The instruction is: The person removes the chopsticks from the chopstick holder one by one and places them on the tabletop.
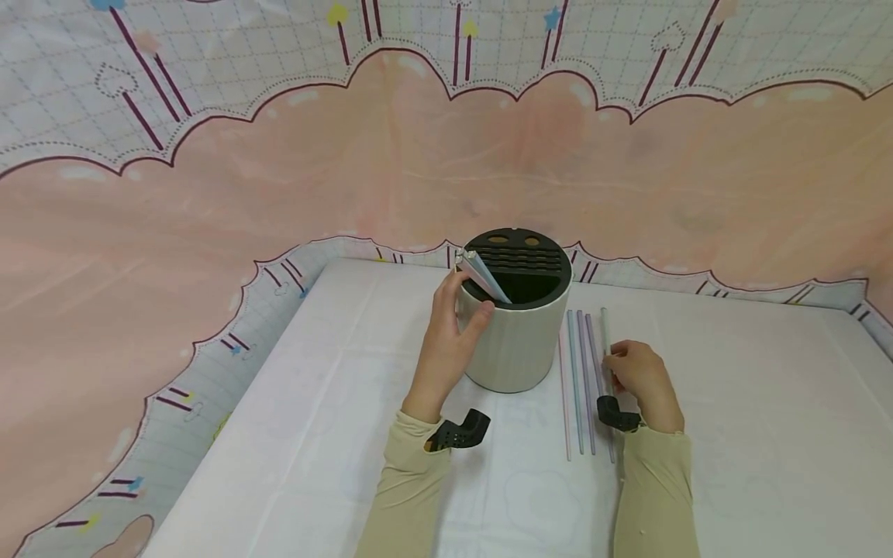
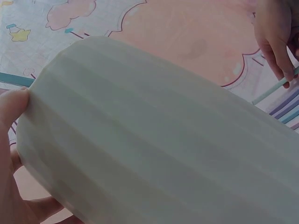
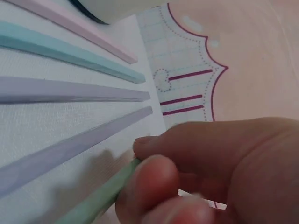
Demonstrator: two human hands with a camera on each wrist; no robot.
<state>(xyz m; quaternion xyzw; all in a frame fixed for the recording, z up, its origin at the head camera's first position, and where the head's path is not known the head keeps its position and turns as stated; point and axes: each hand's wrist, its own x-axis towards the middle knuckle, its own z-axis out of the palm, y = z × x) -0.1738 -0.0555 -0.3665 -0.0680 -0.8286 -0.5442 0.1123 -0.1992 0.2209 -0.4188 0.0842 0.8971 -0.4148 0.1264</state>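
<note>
A pale round utensil holder with a black slotted top stands upright on the white surface. My left hand grips its left side near the rim, thumb in front; fluted walls fill the left wrist view. Several pastel pieces lean out of its large opening. To the right of the holder, my right hand pinches a pale green chopstick between thumb and fingers. Left of that hand lie a pink chopstick, a blue chopstick and two purple chopsticks, roughly side by side.
The white table extends to both sides of the holder. Behind it hangs a patterned pink and white cloth, which also borders the table's left edge. Black wrist mounts sit on both forearms.
</note>
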